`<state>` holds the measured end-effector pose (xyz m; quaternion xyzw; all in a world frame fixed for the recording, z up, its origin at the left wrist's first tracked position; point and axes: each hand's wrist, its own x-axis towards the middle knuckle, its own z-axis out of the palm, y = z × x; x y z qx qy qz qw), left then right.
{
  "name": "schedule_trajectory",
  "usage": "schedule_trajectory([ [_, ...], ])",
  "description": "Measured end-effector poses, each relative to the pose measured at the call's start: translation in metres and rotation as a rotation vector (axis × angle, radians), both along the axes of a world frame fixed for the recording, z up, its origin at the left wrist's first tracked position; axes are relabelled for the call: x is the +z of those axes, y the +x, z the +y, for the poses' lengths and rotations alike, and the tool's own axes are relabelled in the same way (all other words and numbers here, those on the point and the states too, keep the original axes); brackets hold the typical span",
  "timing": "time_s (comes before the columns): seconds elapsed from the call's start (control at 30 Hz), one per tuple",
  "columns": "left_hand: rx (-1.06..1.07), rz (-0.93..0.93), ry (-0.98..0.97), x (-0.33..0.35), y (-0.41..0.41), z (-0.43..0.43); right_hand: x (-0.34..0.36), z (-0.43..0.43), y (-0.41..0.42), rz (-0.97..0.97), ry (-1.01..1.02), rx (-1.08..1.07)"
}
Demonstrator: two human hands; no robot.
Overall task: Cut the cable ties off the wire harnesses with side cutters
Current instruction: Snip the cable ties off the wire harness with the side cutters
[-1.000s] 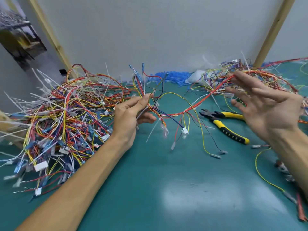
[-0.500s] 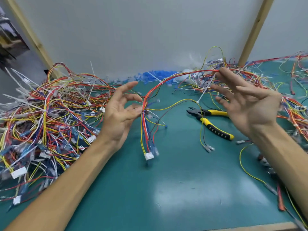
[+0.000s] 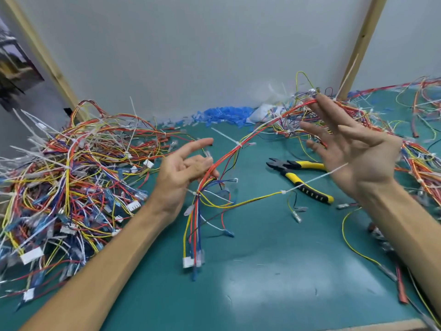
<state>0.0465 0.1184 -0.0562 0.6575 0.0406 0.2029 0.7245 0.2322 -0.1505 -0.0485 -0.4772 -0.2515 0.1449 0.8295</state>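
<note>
Head camera, looking down at the green counter (image 3: 262,283), and both hands are up off it with one wire harness (image 3: 224,158) strung between them. Left hand (image 3: 181,177): index out straight, the other fingers (image 3: 202,163) curled in on the red-and-orange bundle, holding it right where it bends. Below that grip the wires drop to white connectors (image 3: 188,262) low by the counter; touching it or not, I cannot tell. Right hand (image 3: 358,158): palm open, fingers spread wide and straight, the farthest fingertip touching the bundle's high end near the back wall, gripping nothing. A white cable tie (image 3: 239,145) sits on the arc between the hands, tail poking up and left. A second tie (image 3: 283,192) cinches a yellow branch, its long tail running toward the right palm. Side cutters (image 3: 296,179), yellow-and-black handles, lie flat on the counter between the hands, nose pointing left, nobody touching them. Big tangled pile of harnesses (image 3: 71,177) on the left, another heap (image 3: 420,161) on the right, blue scraps (image 3: 222,114) along the wall.
</note>
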Motion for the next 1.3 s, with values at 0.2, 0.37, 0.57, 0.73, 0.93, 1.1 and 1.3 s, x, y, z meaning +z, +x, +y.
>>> schedule_trajectory([
  [0.2,-0.094,0.054,0.408,0.000,-0.008,-0.011,-0.002,0.004,-0.003,-0.045,-0.065,0.032],
  [0.37,-0.310,0.124,0.128,0.004,-0.013,-0.016,0.000,0.005,-0.006,-0.042,-0.079,0.022],
  [0.57,-0.348,0.229,0.162,-0.007,-0.008,-0.023,-0.002,0.004,-0.004,-0.050,-0.130,0.012],
  [0.73,0.003,0.123,0.791,-0.008,-0.008,-0.021,0.000,0.001,0.000,-0.085,-0.152,0.043],
  [0.93,-0.002,0.094,0.809,-0.006,-0.012,-0.028,0.002,0.000,-0.002,-0.097,-0.163,0.082],
  [1.1,0.111,0.163,0.835,-0.011,-0.009,-0.029,0.002,-0.001,-0.003,-0.120,-0.167,0.114],
  [1.3,0.034,0.156,1.035,-0.011,-0.011,-0.023,0.003,0.003,-0.010,-0.138,-0.180,0.152],
])
